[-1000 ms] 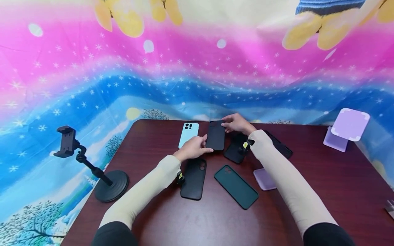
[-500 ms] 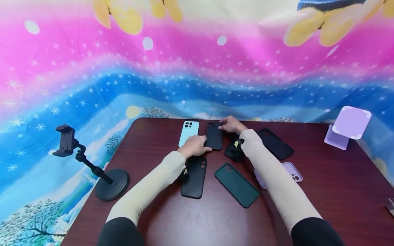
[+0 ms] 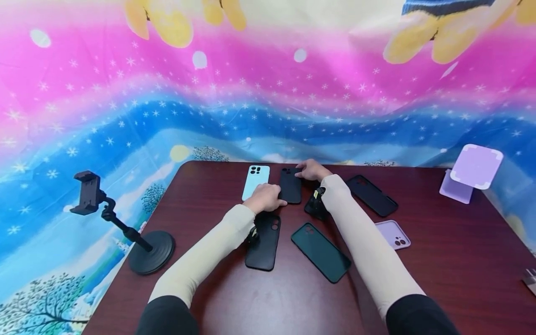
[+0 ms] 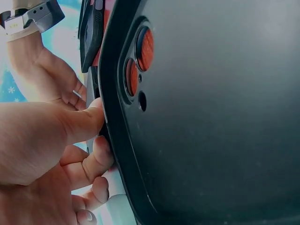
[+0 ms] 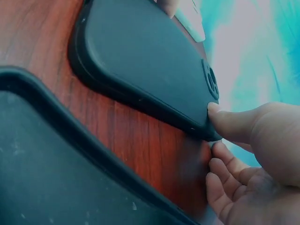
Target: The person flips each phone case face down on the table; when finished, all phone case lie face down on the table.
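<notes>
A black phone case [image 3: 291,190] lies back-side up near the far edge of the table, its camera cutout pointing away. My left hand [image 3: 264,198] pinches it at the near left corner. At its far right corner my right hand [image 3: 311,170] grips it, thumb on top in the right wrist view and fingers curled by the edge. Just left of it lies a mint phone case [image 3: 252,184]. Below my left wrist is another black case [image 3: 263,249], which fills much of the left wrist view. A dark case [image 5: 51,164] lies partly hidden under my right wrist.
A dark green case [image 3: 321,253] lies in the middle, a black one [image 3: 372,195] and a lilac one [image 3: 392,234] to the right, partly behind the right sleeve. A black phone holder [image 3: 151,251] stands at left, a lilac stand [image 3: 476,167] at far right.
The black case has gone down flat onto the table between both hands and shifted slightly left. My right arm has moved left, uncovering the lilac case's camera end.
</notes>
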`<act>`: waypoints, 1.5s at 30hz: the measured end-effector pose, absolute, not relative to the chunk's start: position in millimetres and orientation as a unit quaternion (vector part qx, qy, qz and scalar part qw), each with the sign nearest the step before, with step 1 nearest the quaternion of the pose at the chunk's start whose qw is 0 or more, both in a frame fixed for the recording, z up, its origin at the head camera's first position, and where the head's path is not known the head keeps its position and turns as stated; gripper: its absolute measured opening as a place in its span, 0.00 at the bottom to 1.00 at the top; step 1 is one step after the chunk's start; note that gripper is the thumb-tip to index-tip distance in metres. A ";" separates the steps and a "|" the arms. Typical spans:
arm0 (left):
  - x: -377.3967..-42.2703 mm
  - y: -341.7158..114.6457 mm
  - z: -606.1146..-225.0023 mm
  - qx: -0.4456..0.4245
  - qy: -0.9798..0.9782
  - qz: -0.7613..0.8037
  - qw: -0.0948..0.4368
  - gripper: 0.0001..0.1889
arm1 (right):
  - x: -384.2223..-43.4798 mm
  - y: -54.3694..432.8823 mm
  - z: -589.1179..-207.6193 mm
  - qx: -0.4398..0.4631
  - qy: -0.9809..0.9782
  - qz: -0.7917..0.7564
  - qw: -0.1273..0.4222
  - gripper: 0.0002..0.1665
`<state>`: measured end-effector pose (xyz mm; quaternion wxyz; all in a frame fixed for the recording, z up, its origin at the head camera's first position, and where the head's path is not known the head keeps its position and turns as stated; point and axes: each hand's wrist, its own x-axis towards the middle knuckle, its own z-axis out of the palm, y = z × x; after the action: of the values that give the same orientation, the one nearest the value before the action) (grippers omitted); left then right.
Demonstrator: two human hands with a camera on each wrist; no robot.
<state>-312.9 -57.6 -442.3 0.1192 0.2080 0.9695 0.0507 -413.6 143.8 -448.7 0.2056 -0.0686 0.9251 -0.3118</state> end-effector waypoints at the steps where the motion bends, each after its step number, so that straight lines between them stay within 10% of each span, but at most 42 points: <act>1: -313.0 -57.9 -442.0 0.208 0.970 0.050 0.119 0.22 | -414.1 143.1 -448.7 -0.069 0.926 -0.309 0.204 0.30; 15: -300.1 -66.6 -435.1 0.229 0.966 0.088 0.082 0.36 | -397.6 174.7 -438.0 -0.126 0.924 -0.326 0.154 0.36; 30: -264.8 -47.0 -431.8 0.361 0.901 0.226 0.084 0.24 | -308.0 311.2 -424.9 -0.129 0.929 -0.335 0.090 0.34; 45: -264.5 -28.9 -433.6 0.370 0.909 0.174 0.080 0.20 | -271.8 334.3 -431.8 -0.128 0.925 -0.351 0.075 0.30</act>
<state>-264.5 -28.9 -433.6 0.0799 0.3704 0.9090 0.1739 -271.8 334.3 -431.8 0.0749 -0.1284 0.9246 -0.3508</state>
